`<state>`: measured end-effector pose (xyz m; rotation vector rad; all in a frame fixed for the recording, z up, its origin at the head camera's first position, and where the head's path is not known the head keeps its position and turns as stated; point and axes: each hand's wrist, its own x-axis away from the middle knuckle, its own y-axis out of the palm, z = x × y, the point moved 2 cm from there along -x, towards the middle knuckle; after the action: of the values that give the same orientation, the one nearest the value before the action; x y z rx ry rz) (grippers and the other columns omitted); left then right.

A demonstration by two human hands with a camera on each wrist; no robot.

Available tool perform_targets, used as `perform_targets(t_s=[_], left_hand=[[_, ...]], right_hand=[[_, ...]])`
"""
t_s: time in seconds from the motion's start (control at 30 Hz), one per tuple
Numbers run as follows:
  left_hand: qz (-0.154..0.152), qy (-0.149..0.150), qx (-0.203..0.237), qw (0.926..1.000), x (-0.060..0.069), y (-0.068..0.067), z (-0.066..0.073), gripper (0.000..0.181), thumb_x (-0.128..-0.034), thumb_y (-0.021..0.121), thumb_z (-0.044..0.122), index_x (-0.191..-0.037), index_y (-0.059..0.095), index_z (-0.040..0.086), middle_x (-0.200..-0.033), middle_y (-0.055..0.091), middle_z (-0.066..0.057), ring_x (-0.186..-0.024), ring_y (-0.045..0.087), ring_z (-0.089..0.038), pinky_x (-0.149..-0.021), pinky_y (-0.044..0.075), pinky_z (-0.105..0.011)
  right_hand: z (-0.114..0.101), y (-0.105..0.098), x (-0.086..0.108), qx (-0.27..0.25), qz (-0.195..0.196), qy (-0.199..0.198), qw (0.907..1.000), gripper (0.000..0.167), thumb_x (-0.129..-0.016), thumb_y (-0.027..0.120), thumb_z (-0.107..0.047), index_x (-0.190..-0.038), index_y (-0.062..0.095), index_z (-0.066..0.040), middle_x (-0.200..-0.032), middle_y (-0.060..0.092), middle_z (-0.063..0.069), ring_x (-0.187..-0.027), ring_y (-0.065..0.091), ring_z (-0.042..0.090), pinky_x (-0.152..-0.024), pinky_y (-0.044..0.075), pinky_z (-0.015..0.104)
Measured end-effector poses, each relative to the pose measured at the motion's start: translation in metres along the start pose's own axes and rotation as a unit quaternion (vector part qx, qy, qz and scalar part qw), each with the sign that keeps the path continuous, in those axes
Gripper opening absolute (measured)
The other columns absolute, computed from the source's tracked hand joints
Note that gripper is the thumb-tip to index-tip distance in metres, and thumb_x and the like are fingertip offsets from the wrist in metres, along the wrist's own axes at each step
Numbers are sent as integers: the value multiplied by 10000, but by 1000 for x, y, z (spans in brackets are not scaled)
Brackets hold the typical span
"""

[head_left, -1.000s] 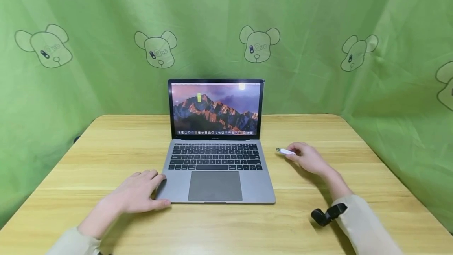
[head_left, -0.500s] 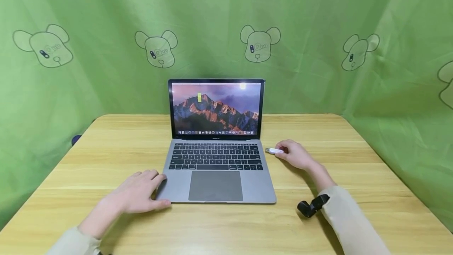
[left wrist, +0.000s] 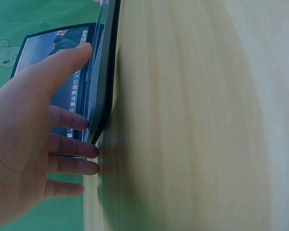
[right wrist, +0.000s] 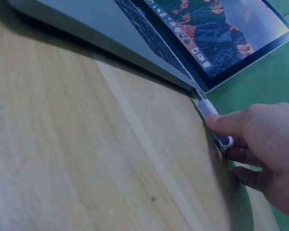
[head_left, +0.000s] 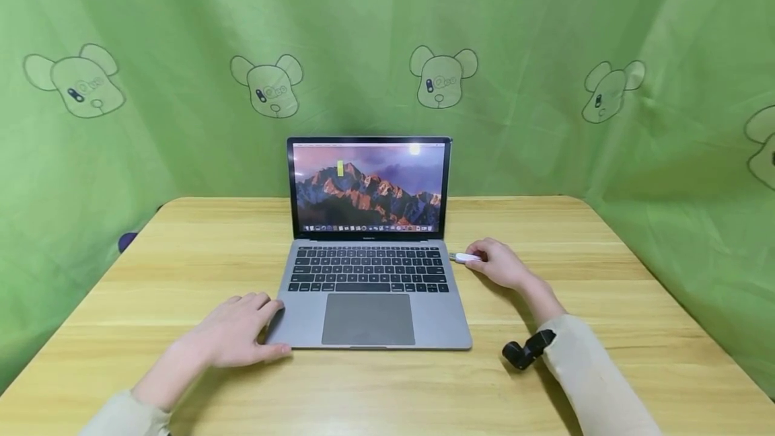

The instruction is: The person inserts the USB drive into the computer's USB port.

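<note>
An open grey laptop (head_left: 368, 318) stands on the table, its screen lit with a mountain picture. My right hand (head_left: 499, 263) pinches a white USB flash drive (head_left: 465, 258) between thumb and fingers, beside the laptop's right edge. In the right wrist view the flash drive (right wrist: 209, 108) points its metal plug at that edge, near the hinge. Whether the plug sits inside a port cannot be made out. My left hand (head_left: 236, 330) rests at the laptop's front left corner. In the left wrist view the left hand (left wrist: 26, 115) has its fingers extended, with the thumb over the laptop's edge.
The wooden table (head_left: 200, 241) reaches out on both sides of the laptop. Behind it hangs a green curtain (head_left: 363, 5) with printed bear heads. A black camera mount (head_left: 527, 350) sticks out from the right sleeve. Something purple (head_left: 126, 241) shows beyond the table's left edge.
My right hand has moved left with the USB flash drive, bringing its plug up to the laptop's right edge. The left hand has kept its place.
</note>
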<state>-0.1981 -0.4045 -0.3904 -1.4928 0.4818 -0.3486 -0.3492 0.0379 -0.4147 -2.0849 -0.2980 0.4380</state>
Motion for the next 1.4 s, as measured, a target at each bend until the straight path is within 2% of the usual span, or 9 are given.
perform_targets(t_s=[0.3, 0.53, 1.4], left_hand=[[-4, 3, 2, 10000, 1, 1, 0, 842, -766, 460, 755, -1190, 563, 35, -999, 569, -48, -894, 533, -196, -819, 455, -418], [4, -16, 20, 10000, 0, 0, 0, 827, -771, 463, 749, -1185, 563, 40, -994, 565, -48, -885, 532, -198, -808, 458, -423], [44, -1, -21, 10000, 0, 1, 0, 819, -771, 472, 743, -1183, 564, 42, -987, 566, -53, -878, 536, -203, -793, 467, -427]], right_hand=[[1, 2, 3, -69, -34, 39, 10000, 81, -863, 640, -91, -917, 638, -30, -845, 563, 59, -784, 484, 218, -707, 405, 359], [1, 0, 4, -137, -75, -106, 9998, 60, -863, 636, -79, -912, 631, -44, -852, 548, 54, -781, 471, 210, -693, 396, 350], [1, 3, 4, -231, -154, -194, 9994, 50, -883, 618, -81, -924, 630, -55, -861, 520, 60, -791, 451, 208, -691, 379, 343]])
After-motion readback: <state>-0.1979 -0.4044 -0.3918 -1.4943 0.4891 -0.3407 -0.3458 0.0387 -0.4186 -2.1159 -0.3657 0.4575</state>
